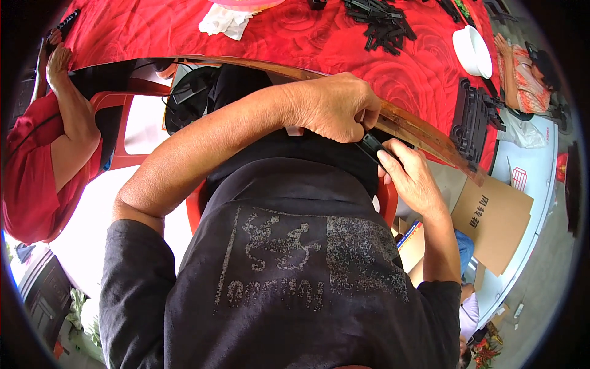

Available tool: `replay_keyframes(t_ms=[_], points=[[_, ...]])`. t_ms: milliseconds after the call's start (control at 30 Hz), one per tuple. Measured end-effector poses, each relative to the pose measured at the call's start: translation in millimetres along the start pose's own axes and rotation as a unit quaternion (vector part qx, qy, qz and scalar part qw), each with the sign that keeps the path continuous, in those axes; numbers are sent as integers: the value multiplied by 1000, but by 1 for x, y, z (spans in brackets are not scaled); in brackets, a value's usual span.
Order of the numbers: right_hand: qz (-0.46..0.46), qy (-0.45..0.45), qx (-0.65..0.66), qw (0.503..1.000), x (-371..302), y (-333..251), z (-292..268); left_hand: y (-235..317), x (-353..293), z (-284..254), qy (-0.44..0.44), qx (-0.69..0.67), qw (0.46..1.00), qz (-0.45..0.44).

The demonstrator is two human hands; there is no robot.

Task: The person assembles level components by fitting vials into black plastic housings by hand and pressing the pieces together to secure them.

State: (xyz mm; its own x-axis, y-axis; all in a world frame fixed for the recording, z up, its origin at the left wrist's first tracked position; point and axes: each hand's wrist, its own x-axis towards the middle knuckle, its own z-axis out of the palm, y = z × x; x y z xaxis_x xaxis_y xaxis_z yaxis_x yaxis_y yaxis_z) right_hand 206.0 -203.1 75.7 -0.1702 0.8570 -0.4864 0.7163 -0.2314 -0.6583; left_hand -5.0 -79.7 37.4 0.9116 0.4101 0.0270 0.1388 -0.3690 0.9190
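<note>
Just off the table's wooden edge [424,132], my two hands meet on a small black oblong piece [371,146], which looks like plastic. My right hand [410,173] grips its near end, the thumb lying along the top. The curled fingers of my left hand [341,109] close on its far end and hide that part. On the red rose-patterned tablecloth [295,37] beyond lies a heap of similar-looking slim black pieces [386,26]. A black ribbed plastic part or stack of parts [470,123] sits near the table's right end.
A white bowl [476,52] stands at the table's right, and crumpled white tissue [226,22] lies near a pink-rimmed dish [246,3]. An opened cardboard box [495,224] is low on my right. One person in red [52,160] sits at left, another [528,80] at far right.
</note>
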Motion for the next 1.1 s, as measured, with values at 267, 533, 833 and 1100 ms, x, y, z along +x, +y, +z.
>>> replay_keyframes(t_ms=[267,533,833,1100], points=[[20,16,-26,999,8,1,2,17,3,-14,-9,-9,1000,3],[4,47,17,999,8,-4,6,12,8,-5,29,20,998,60],[18,42,34,998,9,-2,6,13,8,-1,43,5,997,59],[7,56,106,993,11,12,13,15,8,11,113,99,986,74]])
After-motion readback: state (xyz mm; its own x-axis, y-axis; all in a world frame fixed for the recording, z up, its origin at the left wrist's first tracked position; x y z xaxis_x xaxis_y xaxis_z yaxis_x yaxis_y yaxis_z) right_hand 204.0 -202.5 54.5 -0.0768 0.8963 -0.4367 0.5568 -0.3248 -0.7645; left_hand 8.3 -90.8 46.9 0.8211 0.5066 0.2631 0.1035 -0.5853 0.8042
